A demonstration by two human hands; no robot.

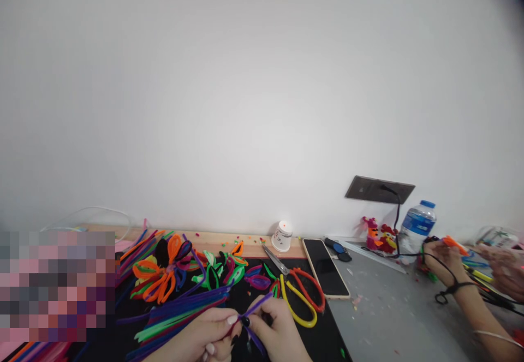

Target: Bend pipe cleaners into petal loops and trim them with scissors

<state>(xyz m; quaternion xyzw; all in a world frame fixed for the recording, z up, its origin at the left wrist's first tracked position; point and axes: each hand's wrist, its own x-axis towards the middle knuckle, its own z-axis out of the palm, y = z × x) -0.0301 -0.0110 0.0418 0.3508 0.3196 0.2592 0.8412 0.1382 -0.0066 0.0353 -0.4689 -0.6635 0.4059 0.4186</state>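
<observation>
Low in the head view, my left hand (210,328) pinches a purple pipe cleaner (258,303), its thumb and fingers pressed together. My right hand (275,325) grips the same purple pipe cleaner just beside it, fingers curled. A small shiny black round piece (245,321) sits between my fingertips. Under and left of my hands lies a bundle of purple, blue and green pipe cleaners (180,318). Beyond my hands are an orange pipe-cleaner flower (166,269), green looped shapes (213,274) and a purple looped piece (257,280).
Scissors (286,274) with red and yellow handles lie beside a phone (326,269). A white paper cup (282,236) stands upside down by the wall. Farther right are a water bottle (417,225), small figures (379,236) and a co-worker's hands (444,261). The left side is pixelated.
</observation>
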